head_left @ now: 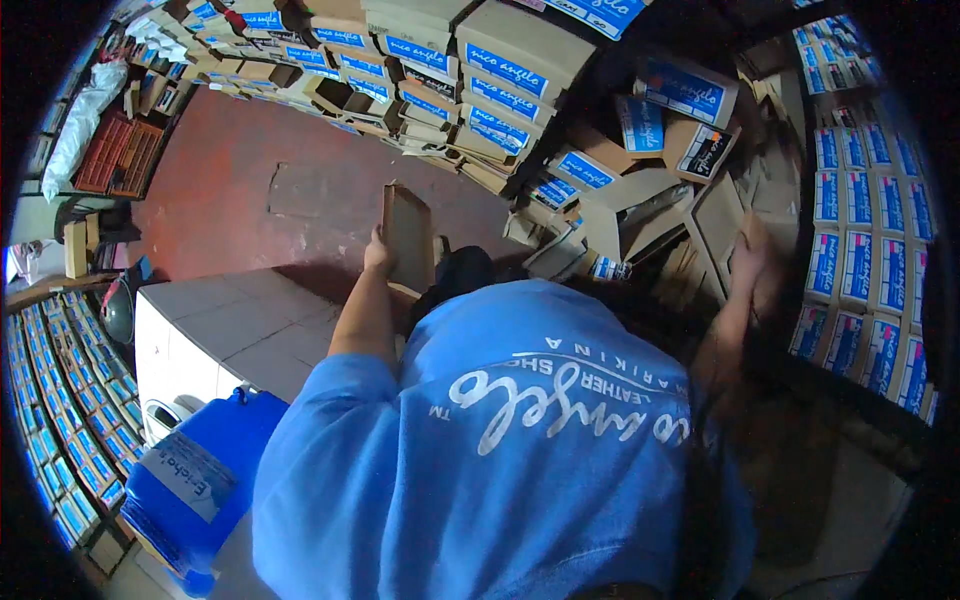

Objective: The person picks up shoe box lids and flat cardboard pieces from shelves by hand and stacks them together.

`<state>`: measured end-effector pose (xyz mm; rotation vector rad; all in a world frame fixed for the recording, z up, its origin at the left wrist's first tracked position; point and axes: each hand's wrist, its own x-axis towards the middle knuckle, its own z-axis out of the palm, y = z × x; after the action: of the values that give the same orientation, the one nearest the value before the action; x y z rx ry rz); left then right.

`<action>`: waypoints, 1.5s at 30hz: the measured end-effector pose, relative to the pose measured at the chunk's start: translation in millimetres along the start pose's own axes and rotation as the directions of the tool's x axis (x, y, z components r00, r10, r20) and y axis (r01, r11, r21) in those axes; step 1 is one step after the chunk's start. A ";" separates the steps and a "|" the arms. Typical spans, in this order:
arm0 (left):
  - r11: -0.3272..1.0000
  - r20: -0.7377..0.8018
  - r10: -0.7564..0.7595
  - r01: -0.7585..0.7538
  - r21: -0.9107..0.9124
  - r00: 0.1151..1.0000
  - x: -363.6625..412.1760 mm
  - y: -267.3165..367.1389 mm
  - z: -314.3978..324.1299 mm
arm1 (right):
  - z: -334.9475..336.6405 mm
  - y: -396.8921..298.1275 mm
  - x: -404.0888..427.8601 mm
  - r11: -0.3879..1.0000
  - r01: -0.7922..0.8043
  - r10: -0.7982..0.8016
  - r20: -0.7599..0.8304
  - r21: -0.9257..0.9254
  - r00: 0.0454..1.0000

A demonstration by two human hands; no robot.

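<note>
My left hand (379,256) grips the left edge of a shallow cardboard box lid (409,238), which stands upright with its hollow side showing. At the right, my right hand (750,247) is blurred and closed at the edge of another open cardboard lid (716,221); its fingertips are hard to make out. Beside that lid lies a jumbled heap of opened shoe boxes and loose lids, among them a tilted box with a blue label (686,94) and an open box with a black label (694,150).
Stacked shoe boxes (525,45) line the top, and shelves of labelled boxes (859,247) stand at the right. A tiled counter (255,315) and a blue plastic container (202,472) are at the lower left. Red floor (225,180) lies beyond, with red crates (120,154) further off.
</note>
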<state>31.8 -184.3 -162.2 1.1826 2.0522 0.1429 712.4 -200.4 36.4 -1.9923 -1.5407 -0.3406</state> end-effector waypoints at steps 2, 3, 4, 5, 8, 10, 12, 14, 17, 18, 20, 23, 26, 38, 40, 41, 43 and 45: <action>0.998 -0.010 -0.050 0.050 -0.037 0.999 -17.2 -1.4 -8.7 | 6.0 -96.3 8.4 0.979 -0.004 -0.001 0.024 0.206 1.000; 0.995 -0.009 -0.079 0.078 -0.067 0.997 -20.0 -0.7 -11.8 | 3.8 -133.9 10.8 0.964 -0.037 0.016 0.080 0.264 0.997; 0.994 -0.014 -0.086 0.084 -0.076 0.996 -15.3 -12.1 -9.5 | 4.5 -163.8 11.5 0.945 -0.069 0.025 0.140 0.321 0.990; 0.999 -0.007 -0.022 0.022 0.024 1.000 -8.2 -30.2 -3.0 | 7.0 -185.4 11.0 0.929 0.008 -0.071 0.157 0.370 0.985; 0.999 0.104 -0.024 0.021 0.030 0.994 -2.0 -40.8 -0.9 | 21.7 -230.1 -2.1 0.879 -0.093 -0.094 0.362 0.468 0.927; 0.995 0.195 -0.078 0.090 -0.052 0.978 1.6 -45.5 -6.3 | 32.3 -254.7 -16.3 0.855 -0.255 -0.055 0.568 0.451 0.821; 0.997 0.158 -0.068 0.072 -0.025 0.985 4.6 -59.8 -5.9 | 49.6 -280.0 -35.7 0.839 -0.188 -0.192 0.602 0.510 0.775; 0.992 0.133 -0.077 0.090 -0.089 0.988 9.2 -80.7 2.5 | 65.8 -302.2 -61.1 0.801 -0.205 -0.273 0.648 0.563 0.711; 0.994 0.120 -0.099 0.103 -0.031 0.988 10.2 -104.8 11.3 | 79.8 -336.0 -87.9 0.874 -0.138 -0.390 0.841 0.466 0.376; 0.991 0.129 -0.106 0.094 0.095 0.986 11.2 -108.9 14.2 | 80.0 -352.1 -90.1 0.902 -0.053 -0.404 0.880 0.429 0.250; 0.989 0.149 -0.143 0.137 0.051 0.978 5.9 -113.0 20.3 | 79.9 -376.6 -92.8 0.892 0.070 -0.452 0.880 0.447 0.142; 0.988 0.176 -0.154 0.157 -0.004 0.972 -0.9 -119.0 29.5 | 100.2 -383.2 -99.6 0.835 0.123 -0.550 0.823 0.536 0.145; 0.986 0.155 -0.146 0.157 -0.061 0.977 -11.1 -136.7 45.3 | 136.1 -380.8 -109.3 0.839 0.090 -0.543 0.834 0.536 0.101; 0.867 0.137 -0.269 0.302 -0.396 0.953 11.0 -139.0 116.3 | 411.9 -370.7 -177.1 0.942 0.073 -0.330 0.944 0.328 0.012; 0.757 0.142 -0.310 0.334 -0.561 0.940 15.3 -162.2 146.6 | 459.4 -397.0 -185.4 0.926 -0.334 -0.203 0.978 0.176 -0.046; 0.631 0.146 -0.329 0.332 -0.701 0.933 20.4 -173.2 161.9 | 481.1 -410.7 -187.9 0.762 -0.647 -0.049 0.999 0.042 0.007; 0.642 0.101 -0.343 0.312 -0.701 0.934 36.2 -181.5 181.6 | 534.1 -419.2 -194.5 0.490 -0.869 0.121 0.993 -0.062 -0.003; 0.659 0.062 -0.323 0.271 -0.702 0.944 62.1 -171.1 190.7 | 584.8 -410.2 -190.6 0.194 -0.981 0.323 0.943 0.017 0.080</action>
<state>18.5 -281.7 -406.9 0.3520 1.9283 0.7490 180.9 57.7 -408.1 -1.9319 -0.4303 1.6596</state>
